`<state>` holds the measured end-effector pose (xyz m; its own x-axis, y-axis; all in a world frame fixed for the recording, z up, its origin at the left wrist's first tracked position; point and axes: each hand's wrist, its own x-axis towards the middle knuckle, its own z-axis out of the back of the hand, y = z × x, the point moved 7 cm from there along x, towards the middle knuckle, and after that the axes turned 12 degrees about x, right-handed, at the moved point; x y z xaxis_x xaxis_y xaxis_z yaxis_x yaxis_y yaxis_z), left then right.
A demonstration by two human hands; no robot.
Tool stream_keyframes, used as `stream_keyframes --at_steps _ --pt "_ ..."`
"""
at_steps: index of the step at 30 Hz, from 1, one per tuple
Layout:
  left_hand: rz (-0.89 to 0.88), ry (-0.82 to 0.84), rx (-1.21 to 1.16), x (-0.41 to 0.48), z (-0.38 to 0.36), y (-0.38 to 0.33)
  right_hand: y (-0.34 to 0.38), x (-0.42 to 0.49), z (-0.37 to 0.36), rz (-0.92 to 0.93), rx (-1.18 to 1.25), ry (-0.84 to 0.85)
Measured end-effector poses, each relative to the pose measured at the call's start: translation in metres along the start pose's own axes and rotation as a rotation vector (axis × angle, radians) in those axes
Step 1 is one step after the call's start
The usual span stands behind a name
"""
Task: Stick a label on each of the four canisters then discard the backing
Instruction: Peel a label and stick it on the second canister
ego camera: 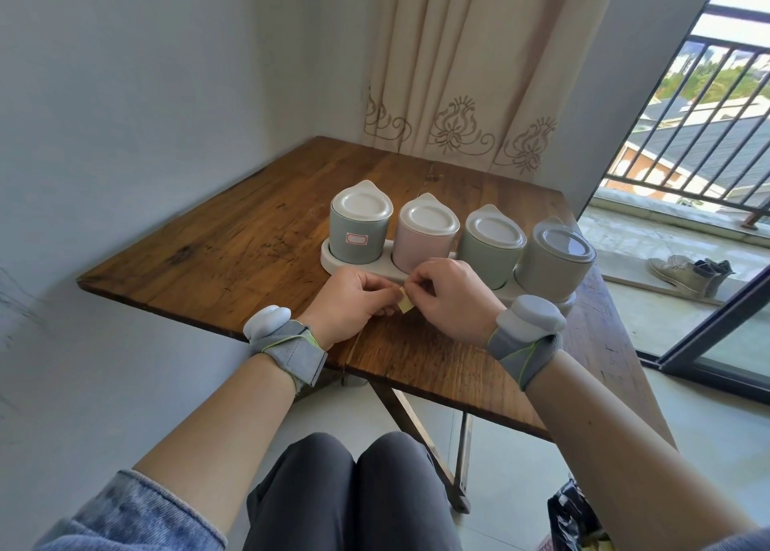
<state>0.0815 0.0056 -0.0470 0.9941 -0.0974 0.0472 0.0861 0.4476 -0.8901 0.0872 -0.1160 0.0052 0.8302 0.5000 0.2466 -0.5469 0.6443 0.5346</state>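
Four canisters stand in a row on a white tray [333, 264], on the bench [233, 238] just beyond my hands. Largest to smallest: bench, tray, canisters, hands, backing.

Counting from the left end of the row, the green canister [361, 234] lies ahead and left of my left hand [349, 302] and already bears a label [355, 239], a white patch with a red border; I can read no writing on it. The pink canister [425, 238] sits straight ahead of both hands, with my right hand [452, 298] just in front of its base. The second green canister [489, 246] and the grey canister [556, 261] stand ahead and right of that hand. None of these three shows a label from here.

Both hands are closed in a pinch on the backing [405, 303], a small yellowish strip held between them just above the bench; only its lower corner shows below the fingers. I cannot tell whether a label is lifting off it.

My judgement: one of four is done, and the pink canister is next. Its upright side faces me, and the right hand is the nearer, so the label should travel straight forward from there.

No brand is visible anywhere.
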Motion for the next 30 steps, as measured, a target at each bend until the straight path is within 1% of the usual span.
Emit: stream_keyframes --at_steps 7,11,15,19,22,25,30 --pt "-0.020 0.012 0.029 0.000 -0.002 -0.001 -0.001 0.001 -0.003 -0.004 -0.041 0.029" --pt "-0.022 0.012 0.029 0.000 -0.002 -0.002 -0.004 0.000 -0.002 -0.039 0.004 -0.015" --pt "0.009 0.029 0.045 0.003 -0.003 -0.002 -0.022 -0.002 0.002 -0.205 0.229 -0.066" --pt "0.053 0.027 0.087 0.006 -0.004 -0.002 -0.046 -0.009 0.007 -0.408 0.596 -0.137" --pt "0.062 0.047 0.192 0.006 -0.006 -0.004 -0.056 -0.012 0.013 -0.475 0.826 -0.224" --pt "0.042 0.041 0.313 0.006 -0.011 -0.008 -0.063 -0.013 0.014 -0.527 0.864 -0.246" --pt "0.011 -0.031 0.529 0.006 -0.017 -0.014 -0.071 -0.017 0.010 -0.610 0.935 -0.254"
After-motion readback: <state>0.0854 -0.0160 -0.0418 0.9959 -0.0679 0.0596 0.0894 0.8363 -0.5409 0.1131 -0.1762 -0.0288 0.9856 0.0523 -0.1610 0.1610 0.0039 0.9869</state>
